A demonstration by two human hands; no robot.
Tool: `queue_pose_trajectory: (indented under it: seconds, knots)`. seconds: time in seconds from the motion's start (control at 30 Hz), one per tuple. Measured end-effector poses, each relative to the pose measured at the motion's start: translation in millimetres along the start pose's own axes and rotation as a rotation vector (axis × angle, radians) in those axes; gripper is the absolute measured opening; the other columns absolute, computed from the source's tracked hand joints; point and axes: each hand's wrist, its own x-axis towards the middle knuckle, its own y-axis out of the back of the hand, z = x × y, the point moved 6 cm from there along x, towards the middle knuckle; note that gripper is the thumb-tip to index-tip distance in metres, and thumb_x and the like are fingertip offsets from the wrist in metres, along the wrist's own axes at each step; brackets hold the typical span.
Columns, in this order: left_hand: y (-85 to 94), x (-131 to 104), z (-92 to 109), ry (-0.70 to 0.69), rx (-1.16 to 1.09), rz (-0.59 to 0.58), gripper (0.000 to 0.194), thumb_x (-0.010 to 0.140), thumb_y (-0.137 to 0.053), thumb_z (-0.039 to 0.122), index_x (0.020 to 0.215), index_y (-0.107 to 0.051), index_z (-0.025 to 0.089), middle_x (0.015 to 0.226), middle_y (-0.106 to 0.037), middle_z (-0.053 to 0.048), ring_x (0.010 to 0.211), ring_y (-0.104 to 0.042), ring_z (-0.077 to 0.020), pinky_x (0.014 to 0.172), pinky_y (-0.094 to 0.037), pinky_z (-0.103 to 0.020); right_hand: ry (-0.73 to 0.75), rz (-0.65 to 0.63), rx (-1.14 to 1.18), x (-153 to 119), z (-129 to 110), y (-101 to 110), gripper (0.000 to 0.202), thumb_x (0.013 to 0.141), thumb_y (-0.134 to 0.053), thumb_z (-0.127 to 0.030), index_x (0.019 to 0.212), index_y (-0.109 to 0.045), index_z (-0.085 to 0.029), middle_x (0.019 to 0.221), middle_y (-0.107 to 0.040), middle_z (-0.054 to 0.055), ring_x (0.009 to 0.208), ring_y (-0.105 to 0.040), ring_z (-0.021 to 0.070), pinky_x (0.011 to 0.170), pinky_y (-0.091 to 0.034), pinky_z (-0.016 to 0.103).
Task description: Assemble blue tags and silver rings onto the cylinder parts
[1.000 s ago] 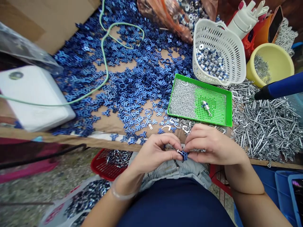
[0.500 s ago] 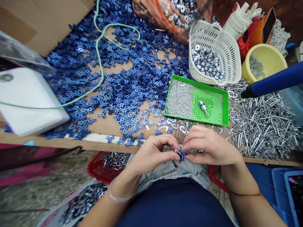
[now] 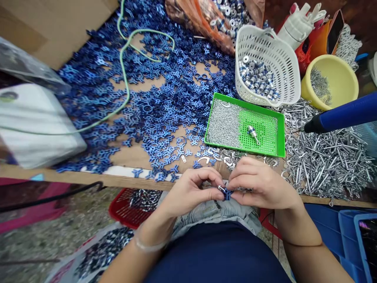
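Note:
Between both hands, just in front of the table edge, is a small blue branched part point(image 3: 227, 194) with a thin silver piece on it. My left hand point(image 3: 196, 190) pinches its left side between thumb and fingers. On its right side, the fingertips of my right hand point(image 3: 259, 184) are closed on the same part. Beyond the hands lies a green tray point(image 3: 281, 135) with many tiny silver pieces point(image 3: 224, 122) and one blue-and-silver assembly point(image 3: 253, 134). Many loose blue parts point(image 3: 165, 106) cover the table to the left.
A white basket point(image 3: 287, 67) with cylindrical parts and a yellow bowl point(image 3: 344, 74) stand at the back right. Silver rods point(image 3: 330, 157) are heaped on the right, below a blue tool point(image 3: 347, 116). A green cord point(image 3: 123, 70) crosses the left side.
The hands keep their hold on the blue part, with only a very slight shift of the fingers. The blue tool at the right has moved a little right and down.

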Motion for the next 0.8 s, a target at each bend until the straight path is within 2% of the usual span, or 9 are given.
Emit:
queue_pose_trajectory:
  seconds: [0.3, 0.53, 0.8]
  knots:
    - [0.4, -0.6, -2.7, 0.032, -0.045, 0.020, 0.013, 0.058, -0.075, 0.009, 0.068, -0.068, 0.015, 0.070, -0.064, -0.001, 0.065, -0.058, -0.0115, 0.059, -0.048, -0.020, -0.001, -0.018, -0.032, 0.6, -1.9, -0.5, 0.009, 0.083, -0.056, -0.021, 0.084, -0.061, -0.014, 0.080, -0.062, 0.004, 0.077, -0.049, 0.0141, 0.070, -0.043, 0.028]
    - [0.8, 0.5, 1.7, -0.052, -0.047, 0.062, 0.008, 0.059, -0.075, 0.010, 0.062, -0.071, 0.016, 0.067, -0.067, -0.004, 0.062, -0.060, -0.0132, 0.058, -0.052, -0.022, -0.011, -0.064, -0.059, 2.0, -3.2, 2.4, 0.014, 0.085, -0.055, -0.025, 0.087, -0.064, -0.013, 0.080, -0.063, 0.006, 0.078, -0.050, 0.0146, 0.071, -0.044, 0.028]
    - [2.7, 3.0, -8.2, -0.045, -0.170, 0.069, 0.008, 0.060, -0.076, 0.011, 0.063, -0.071, 0.016, 0.069, -0.065, -0.002, 0.062, -0.058, -0.0107, 0.057, -0.049, -0.020, -0.055, -0.058, -0.044, 5.2, -1.3, 6.9, 0.018, 0.088, -0.050, -0.025, 0.091, -0.065, -0.016, 0.087, -0.065, 0.006, 0.081, -0.050, 0.0144, 0.071, -0.044, 0.028]
